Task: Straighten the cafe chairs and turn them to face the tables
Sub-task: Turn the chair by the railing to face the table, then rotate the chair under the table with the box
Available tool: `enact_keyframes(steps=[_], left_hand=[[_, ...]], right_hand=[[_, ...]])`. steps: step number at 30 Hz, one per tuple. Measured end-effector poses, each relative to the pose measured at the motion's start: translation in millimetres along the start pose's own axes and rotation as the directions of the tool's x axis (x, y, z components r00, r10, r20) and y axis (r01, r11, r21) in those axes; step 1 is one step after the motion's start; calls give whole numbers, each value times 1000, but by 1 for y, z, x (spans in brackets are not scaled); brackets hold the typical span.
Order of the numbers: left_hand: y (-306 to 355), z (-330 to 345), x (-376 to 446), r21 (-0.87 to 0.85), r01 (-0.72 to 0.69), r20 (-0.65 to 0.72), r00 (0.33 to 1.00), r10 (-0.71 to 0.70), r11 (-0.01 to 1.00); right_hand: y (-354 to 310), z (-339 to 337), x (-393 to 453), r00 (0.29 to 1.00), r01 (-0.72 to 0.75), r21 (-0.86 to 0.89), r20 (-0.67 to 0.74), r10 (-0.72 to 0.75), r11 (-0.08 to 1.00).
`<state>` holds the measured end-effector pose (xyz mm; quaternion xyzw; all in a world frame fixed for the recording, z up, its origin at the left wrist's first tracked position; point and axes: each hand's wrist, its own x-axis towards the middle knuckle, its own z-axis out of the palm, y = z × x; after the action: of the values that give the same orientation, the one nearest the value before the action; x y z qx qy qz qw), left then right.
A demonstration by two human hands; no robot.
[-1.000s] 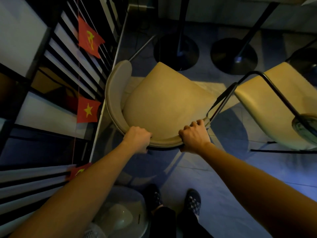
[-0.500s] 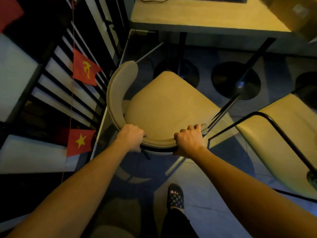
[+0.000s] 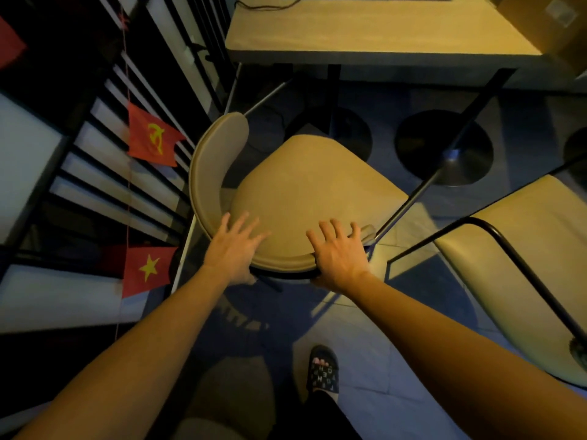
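A tan cafe chair (image 3: pixel 305 192) with a curved padded backrest stands just in front of me, its seat pointing toward the pale table (image 3: pixel 365 30) ahead. My left hand (image 3: pixel 233 249) rests over the backrest's near left curve with fingers spread. My right hand (image 3: pixel 338 254) lies over the near right part of the backrest, fingers spread too. Neither hand grips the chair. A second tan chair (image 3: pixel 521 258) with a black tube frame stands at the right, partly cut off by the frame edge.
A black slatted railing (image 3: pixel 104 173) with red paper flags (image 3: pixel 152 139) runs close along the left of the chair. Round black table bases (image 3: pixel 441 147) sit on the tiled floor under the table. My foot (image 3: pixel 324 369) is behind the chair.
Both hands have let go of the backrest and spread their fingers. The view has lifted, bringing the table top into sight, and the chair sits nearer the table.
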<state>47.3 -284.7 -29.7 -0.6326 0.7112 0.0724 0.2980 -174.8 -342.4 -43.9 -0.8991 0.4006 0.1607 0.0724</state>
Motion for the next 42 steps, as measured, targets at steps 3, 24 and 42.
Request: enact_keyframes(steps=[3,24,42], left_hand=[[17,-3,-27,-48,156,-110,981,-161,987],[355,-210,-148,-13,-44,-462,886,33,999],[681,-246,-47,-5,-151,-191,970,147,989]], right_hand=[[3,7,-27,997,-36,64,-69,41,997],[242,-4,-416,924,-314,72,-206,322,947],[494,150,-545,957,-275,-26,94,276,961]])
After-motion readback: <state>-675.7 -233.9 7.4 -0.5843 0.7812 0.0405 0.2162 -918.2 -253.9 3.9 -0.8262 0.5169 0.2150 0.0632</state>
